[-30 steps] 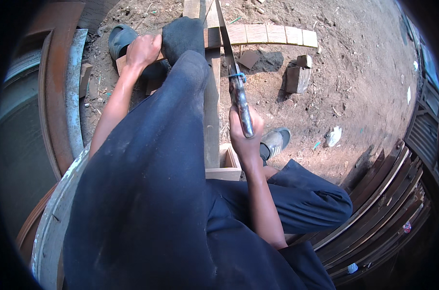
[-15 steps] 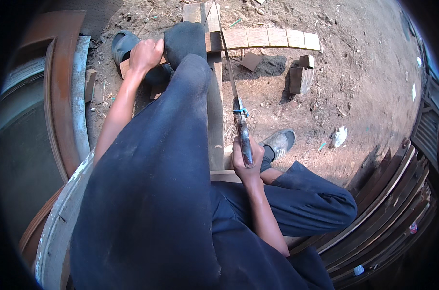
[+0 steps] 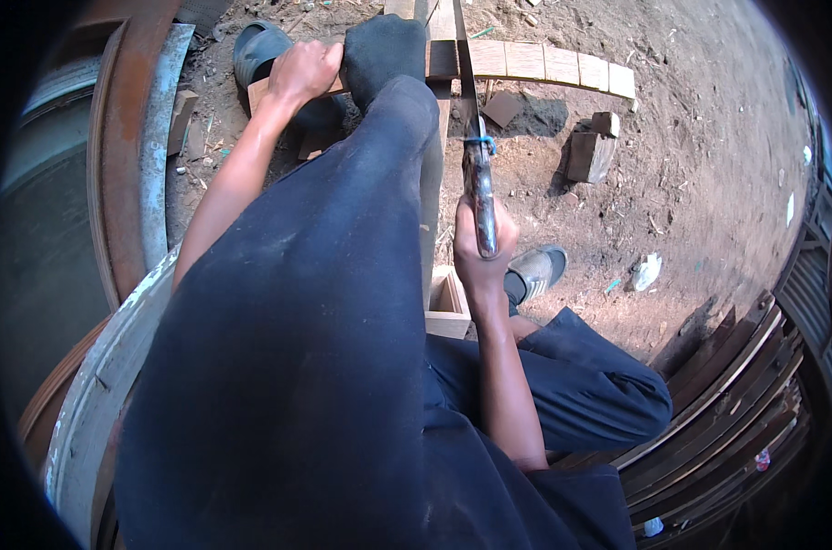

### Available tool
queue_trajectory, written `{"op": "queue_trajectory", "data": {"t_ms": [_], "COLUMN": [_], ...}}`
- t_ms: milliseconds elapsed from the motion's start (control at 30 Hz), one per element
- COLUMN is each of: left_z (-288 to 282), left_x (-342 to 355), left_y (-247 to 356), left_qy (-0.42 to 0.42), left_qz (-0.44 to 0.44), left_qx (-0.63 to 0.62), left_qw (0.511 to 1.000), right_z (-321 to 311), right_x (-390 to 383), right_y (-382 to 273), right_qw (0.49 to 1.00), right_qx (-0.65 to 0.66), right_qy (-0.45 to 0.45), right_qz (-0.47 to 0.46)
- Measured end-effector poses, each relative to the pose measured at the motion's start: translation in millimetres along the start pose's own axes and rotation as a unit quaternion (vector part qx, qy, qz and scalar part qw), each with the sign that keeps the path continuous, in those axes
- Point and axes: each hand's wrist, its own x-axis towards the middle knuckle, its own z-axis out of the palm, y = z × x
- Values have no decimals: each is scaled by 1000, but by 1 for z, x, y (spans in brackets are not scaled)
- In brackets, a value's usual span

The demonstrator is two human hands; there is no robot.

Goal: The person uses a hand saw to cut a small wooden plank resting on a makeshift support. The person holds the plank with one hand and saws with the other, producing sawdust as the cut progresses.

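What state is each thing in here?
Wooden strip, crossed by lines, lying across plank
Saw, held, blade crossing the strip
Right hand, closed around saw's handle
Left hand, curled over strip, underside hidden
Socked foot, set over the strip
Right sandal, worn
Wooden box, open, partly hidden
White scrap, crumpled

Texts, labels, brands, numbers, signs: none legible. Saw (image 3: 475, 128): no lettering readable on blade or handle. Slipper (image 3: 537, 269), right foot: pale stripes only, no readable wording.
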Motion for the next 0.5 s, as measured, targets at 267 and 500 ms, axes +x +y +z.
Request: {"op": "queue_trajectory", "data": {"t_ms": [267, 500], "left_z": [-6, 4], "left_x": [-2, -2], "left_y": [1, -2], "left_qy": [2, 8], "left_qz": [-17, -8], "left_qx": [6, 2], "left_qw": [1000, 1000], "right_z": [-19, 12], "right_x": [-37, 39], "right_y": [3, -9], "right_qw": [998, 999], "right_qx": [-56, 27], "right_qy": [-35, -35], "right_qz": [21, 17]}}
